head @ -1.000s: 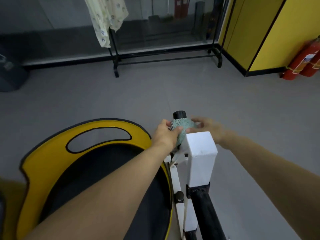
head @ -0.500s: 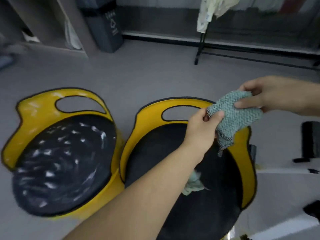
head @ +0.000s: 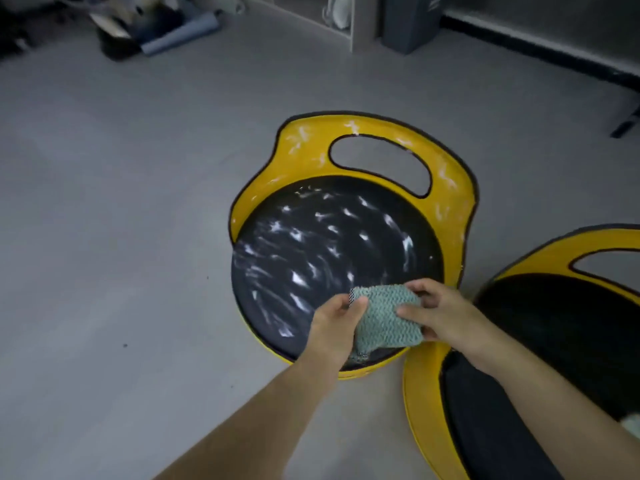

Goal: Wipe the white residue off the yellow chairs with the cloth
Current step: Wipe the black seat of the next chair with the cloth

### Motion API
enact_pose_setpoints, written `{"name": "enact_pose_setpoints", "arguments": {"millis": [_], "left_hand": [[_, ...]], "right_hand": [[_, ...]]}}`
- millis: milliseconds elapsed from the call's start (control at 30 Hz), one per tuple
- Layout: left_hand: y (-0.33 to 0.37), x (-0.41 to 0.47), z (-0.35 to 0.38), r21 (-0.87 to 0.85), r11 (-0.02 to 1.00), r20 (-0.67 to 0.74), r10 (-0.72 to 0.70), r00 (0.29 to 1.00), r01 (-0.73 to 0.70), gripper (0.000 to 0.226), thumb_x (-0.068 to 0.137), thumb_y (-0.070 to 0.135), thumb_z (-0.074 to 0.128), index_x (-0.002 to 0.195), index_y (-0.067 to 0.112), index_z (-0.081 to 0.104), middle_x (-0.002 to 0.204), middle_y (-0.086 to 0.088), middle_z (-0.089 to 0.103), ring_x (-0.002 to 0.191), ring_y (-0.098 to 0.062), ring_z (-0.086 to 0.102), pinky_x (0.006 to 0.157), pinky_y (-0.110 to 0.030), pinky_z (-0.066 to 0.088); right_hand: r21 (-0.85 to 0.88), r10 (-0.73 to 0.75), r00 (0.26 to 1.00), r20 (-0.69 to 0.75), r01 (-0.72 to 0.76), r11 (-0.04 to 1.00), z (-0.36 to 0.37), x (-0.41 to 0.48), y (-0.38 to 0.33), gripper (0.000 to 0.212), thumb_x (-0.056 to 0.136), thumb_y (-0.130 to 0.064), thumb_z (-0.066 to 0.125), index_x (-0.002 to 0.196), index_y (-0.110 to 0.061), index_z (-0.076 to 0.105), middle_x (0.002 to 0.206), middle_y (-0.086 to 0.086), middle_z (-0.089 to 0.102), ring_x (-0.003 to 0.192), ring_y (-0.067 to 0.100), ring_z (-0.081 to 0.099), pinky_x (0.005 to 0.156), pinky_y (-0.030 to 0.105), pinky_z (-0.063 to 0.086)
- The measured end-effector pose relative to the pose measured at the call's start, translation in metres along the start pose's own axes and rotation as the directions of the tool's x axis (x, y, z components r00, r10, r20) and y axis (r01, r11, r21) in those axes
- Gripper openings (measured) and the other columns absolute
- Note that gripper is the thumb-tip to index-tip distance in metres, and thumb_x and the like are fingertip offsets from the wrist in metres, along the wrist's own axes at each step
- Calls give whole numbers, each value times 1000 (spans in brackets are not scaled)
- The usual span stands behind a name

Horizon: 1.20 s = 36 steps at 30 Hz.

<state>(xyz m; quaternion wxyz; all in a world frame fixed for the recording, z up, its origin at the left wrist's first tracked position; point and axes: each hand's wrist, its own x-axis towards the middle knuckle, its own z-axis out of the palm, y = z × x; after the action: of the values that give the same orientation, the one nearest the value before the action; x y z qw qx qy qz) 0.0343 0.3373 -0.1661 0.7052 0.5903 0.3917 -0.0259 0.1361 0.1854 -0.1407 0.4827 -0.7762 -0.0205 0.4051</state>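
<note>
A yellow chair (head: 446,174) with a round black seat stands in the middle of the view. White residue streaks its seat and its yellow back. A green knitted cloth (head: 384,317) is stretched over the seat's near right edge. My left hand (head: 337,320) pinches the cloth's left corner. My right hand (head: 440,315) grips its right side. A second yellow chair (head: 420,403) with a clean black seat stands at the right, partly cut off by the frame edge.
Grey floor surrounds the chairs. A dark bin (head: 410,19), a white shelf unit (head: 311,15) and a pile of clutter (head: 152,26) stand along the far wall. A black rack foot (head: 627,124) shows at the right edge.
The view swung left, from the clean chair to the residue-streaked one. Both hands carried the cloth down over that chair's seat edge.
</note>
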Motion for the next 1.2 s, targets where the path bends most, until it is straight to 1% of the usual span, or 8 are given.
{"name": "enact_pose_setpoints", "arguments": {"millis": [300, 600, 733, 800, 900, 967, 1033, 1200], "left_hand": [[-60, 75, -73, 87, 991, -147, -90, 985, 104, 14, 92, 30, 70, 100, 19, 69, 102, -10, 72, 100, -29, 69, 97, -49, 53], [-94, 137, -64, -42, 999, 61, 27, 998, -24, 11, 102, 11, 55, 107, 6, 63, 82, -3, 67, 69, -12, 64, 64, -27, 57], [-104, 171, -73, 30, 983, 185, 172, 967, -181, 12, 102, 17, 56, 113, 15, 61, 85, -5, 73, 77, -16, 68, 71, -31, 58], [-104, 184, -86, 309, 887, 208, 289, 934, -343, 15, 99, 29, 61, 114, 28, 59, 89, 5, 74, 81, -12, 69, 75, -33, 58], [-101, 196, -114, 765, 405, 246, 533, 809, -500, 28, 95, 39, 62, 121, 38, 55, 100, 20, 66, 86, -2, 61, 78, -28, 53], [-99, 201, -140, 845, 135, 325, 640, 696, -517, 30, 94, 36, 61, 124, 32, 59, 109, 16, 65, 94, -10, 58, 83, -30, 50], [-105, 205, -161, 850, 39, 360, 685, 633, -525, 32, 97, 37, 57, 127, 26, 63, 121, 10, 64, 107, -16, 57, 95, -31, 45], [-141, 194, -175, 884, 31, 381, 531, 757, -466, 73, 92, 74, 25, 152, 35, 38, 158, 14, 33, 146, -7, 27, 119, -27, 19]], "right_hand": [[137, 98, 995, 20, -100, 986, 91, 92, 49, 14, 93, -14, 67, 107, -14, 67, 103, 8, 74, 90, 21, 73, 66, 31, 61], [-9, -252, 955, -158, 254, 967, 105, 140, 86, 22, 90, -25, 72, 106, -39, 65, 95, 3, 72, 91, 18, 70, 85, 46, 58], [-68, -273, 961, 40, 275, 959, 116, 155, 97, 33, 85, -25, 76, 114, -35, 63, 101, -16, 73, 92, 2, 69, 73, 20, 56], [-373, -326, 945, 7, 304, 876, 117, 165, 99, 41, 87, -29, 75, 124, -36, 60, 106, -18, 68, 96, 1, 65, 78, 21, 51], [-877, -471, 881, 47, 262, 403, 117, 172, 94, 48, 94, -38, 62, 139, -34, 48, 136, -16, 41, 121, 9, 47, 96, 25, 43], [-943, -588, 803, 98, 263, 203, 124, 170, 101, 53, 93, -36, 63, 143, -30, 46, 154, -8, 30, 135, 16, 38, 106, 30, 40], [-922, -629, 760, 165, 345, 175, 139, 168, 118, 52, 94, -36, 60, 143, -22, 51, 153, -1, 42, 138, 19, 43, 111, 30, 39], [-909, -573, 756, 318, 414, 41, 159, 193, 150, 56, 100, -34, 30, 154, -17, 33, 163, 1, 25, 150, 20, 23, 114, 35, 21]]}}
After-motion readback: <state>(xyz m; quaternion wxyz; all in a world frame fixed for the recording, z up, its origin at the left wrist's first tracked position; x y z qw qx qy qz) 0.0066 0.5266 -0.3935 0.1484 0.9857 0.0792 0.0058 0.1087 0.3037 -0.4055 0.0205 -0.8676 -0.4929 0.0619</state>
